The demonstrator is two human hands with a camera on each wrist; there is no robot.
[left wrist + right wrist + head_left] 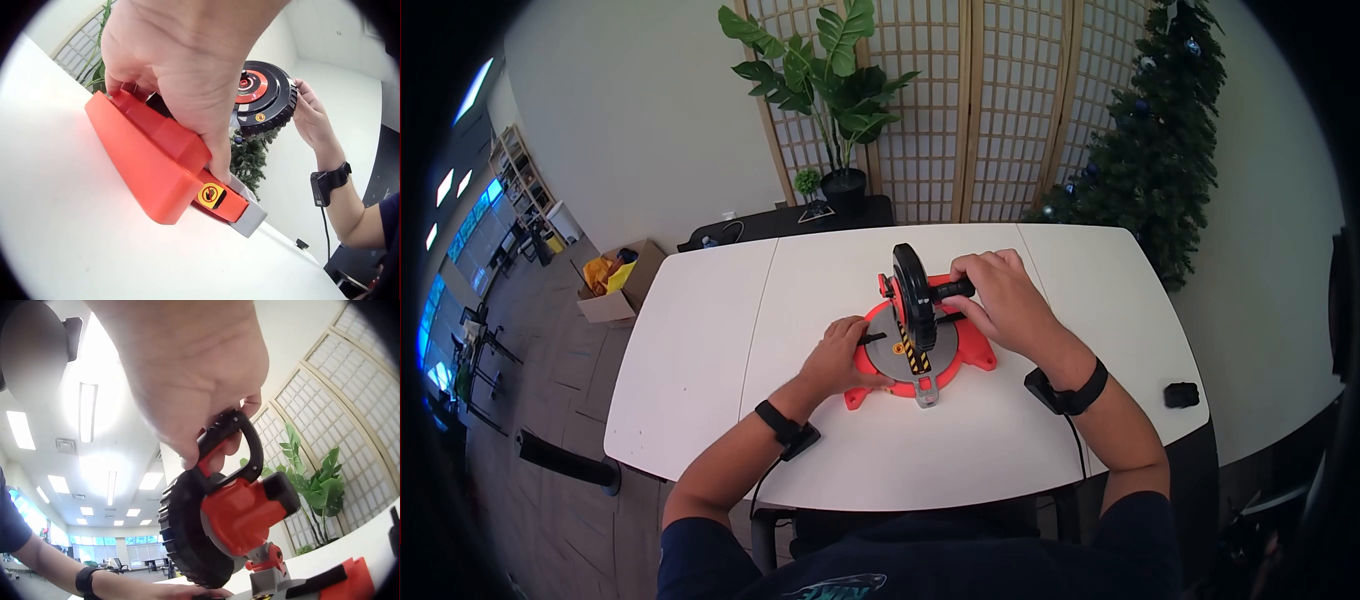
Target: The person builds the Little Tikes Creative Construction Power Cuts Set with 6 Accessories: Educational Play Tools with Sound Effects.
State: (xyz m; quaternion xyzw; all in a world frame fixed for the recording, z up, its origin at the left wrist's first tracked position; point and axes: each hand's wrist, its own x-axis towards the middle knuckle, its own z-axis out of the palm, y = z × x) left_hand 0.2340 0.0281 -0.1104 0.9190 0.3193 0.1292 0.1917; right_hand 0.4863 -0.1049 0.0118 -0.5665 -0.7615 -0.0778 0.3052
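Note:
A toy mitre saw stands on the white table, its red base (977, 346) carrying a round grey plate (941, 352) with a black-and-yellow striped strip. Above the plate rises the black saw head (912, 290). My right hand (1010, 305) grips the black handle (255, 450) of the head, fingers curled round it. At the base's left side my left hand (837, 358) holds the rim, with the thumb near the front; in the left wrist view that hand (181, 75) spans the red base (137, 156), fingertips partly hidden behind it.
The white table (690, 370) extends around the saw. A small black object (1181, 395) lies near its right edge. Behind are a potted plant (843, 187), a folding screen (920, 120) and a decorated tree (1150, 150). A cardboard box (640, 287) stands on the floor at left.

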